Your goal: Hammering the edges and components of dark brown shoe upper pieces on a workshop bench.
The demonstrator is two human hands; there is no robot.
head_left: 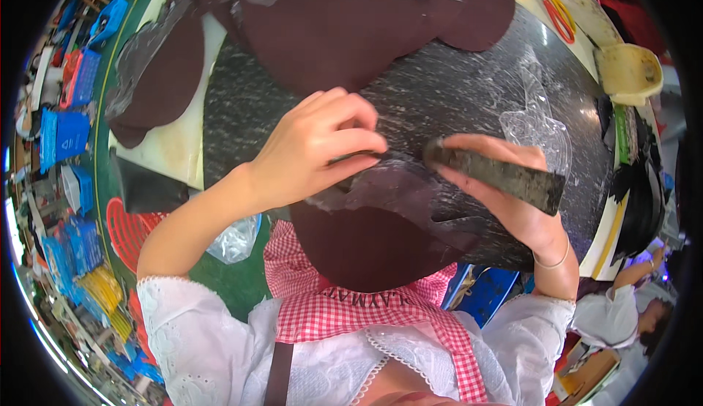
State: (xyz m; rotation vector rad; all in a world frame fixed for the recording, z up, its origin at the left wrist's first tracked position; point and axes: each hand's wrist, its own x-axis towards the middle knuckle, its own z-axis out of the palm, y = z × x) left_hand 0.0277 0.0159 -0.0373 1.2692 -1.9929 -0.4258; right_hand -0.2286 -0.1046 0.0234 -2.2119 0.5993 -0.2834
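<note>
A dark maroon leather-like piece with a rounded lower edge lies at the near edge of the black streaked work surface, partly overhanging it. Its upper border looks shiny, as if under film. My left hand is over that upper border, thumb and forefinger pinched together; what is between them is hard to make out. To the right, my right hand is closed around a dark, worn, flat bar-like tool with a rounded end, which points toward the left hand.
More maroon pieces with film-covered edges lie across the far side, another at far left. Clear film rests on the right. Beyond are a cream container and orange-handled scissors. A red stool stands lower left; another person sits lower right.
</note>
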